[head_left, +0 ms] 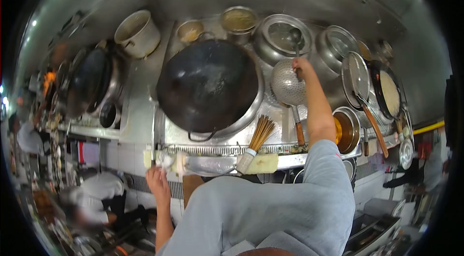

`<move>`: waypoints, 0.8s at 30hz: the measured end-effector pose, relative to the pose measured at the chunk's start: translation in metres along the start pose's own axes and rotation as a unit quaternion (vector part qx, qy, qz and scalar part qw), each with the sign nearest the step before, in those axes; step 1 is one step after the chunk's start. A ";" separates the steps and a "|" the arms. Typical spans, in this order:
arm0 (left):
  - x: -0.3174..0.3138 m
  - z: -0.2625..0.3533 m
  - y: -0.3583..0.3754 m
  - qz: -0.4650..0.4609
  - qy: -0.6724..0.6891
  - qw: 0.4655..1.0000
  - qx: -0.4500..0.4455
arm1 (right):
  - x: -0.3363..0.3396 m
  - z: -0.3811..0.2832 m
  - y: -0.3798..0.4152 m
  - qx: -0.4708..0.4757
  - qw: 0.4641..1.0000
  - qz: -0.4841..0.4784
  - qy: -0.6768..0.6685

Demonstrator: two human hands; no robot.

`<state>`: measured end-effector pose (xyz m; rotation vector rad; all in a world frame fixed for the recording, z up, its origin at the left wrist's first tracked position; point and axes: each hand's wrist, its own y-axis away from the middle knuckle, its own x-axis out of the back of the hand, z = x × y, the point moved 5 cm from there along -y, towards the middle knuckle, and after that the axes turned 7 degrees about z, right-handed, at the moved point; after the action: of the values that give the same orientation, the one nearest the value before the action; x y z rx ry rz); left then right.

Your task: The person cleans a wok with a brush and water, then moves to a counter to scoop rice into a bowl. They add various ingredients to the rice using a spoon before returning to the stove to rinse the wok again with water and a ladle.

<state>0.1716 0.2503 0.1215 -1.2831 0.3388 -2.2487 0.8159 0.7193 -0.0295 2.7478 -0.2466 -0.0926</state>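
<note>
My right hand (302, 68) is closed around the handle of a ladle (297, 39), whose dark bowl reaches over a steel pot of liquid (279, 35). Beneath that hand lies a perforated strainer (286, 84), its wooden handle pointing toward me. At the stove's front edge, my left hand (157, 181) has its fingers bunched at the lower end of a thin upright metal rod (153, 135). Between the hands, a large dark wok (208, 87) sits on the burner, with a little wet shine inside. A bamboo wok brush (258, 140) leans at the front rim.
Behind the wok stand a small bowl (190, 31) and a pot of yellowish liquid (239, 19). Right of my arm are a container of orange liquid (346, 131), a mesh skimmer (355, 77) and a pan (386, 89). At left are another wok (87, 82) and a co-worker (99, 193).
</note>
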 end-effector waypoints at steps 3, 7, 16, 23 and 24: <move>-0.014 0.037 -0.029 -0.041 0.055 0.996 -0.057 | -0.042 -0.010 0.055 -0.102 0.860 -0.175 -0.468; -0.052 0.084 -0.052 -0.094 0.122 0.976 -0.156 | -0.085 -0.037 0.146 -0.056 0.832 -0.202 -0.514; -0.129 0.079 -0.034 -0.191 0.082 0.936 -0.285 | -0.130 -0.068 0.374 -0.166 0.846 -0.192 -0.469; -0.097 0.023 0.012 -0.196 0.286 0.919 -0.188 | -0.173 -0.031 0.516 -0.174 0.929 -0.093 -0.312; -0.107 0.007 0.019 -0.208 0.309 0.916 -0.147 | -0.182 -0.027 0.531 -0.182 0.932 -0.089 -0.302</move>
<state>0.2279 0.2936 0.0393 -0.7828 0.7068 -3.0464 0.5556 0.2775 0.2008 2.2920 -0.1194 -0.9403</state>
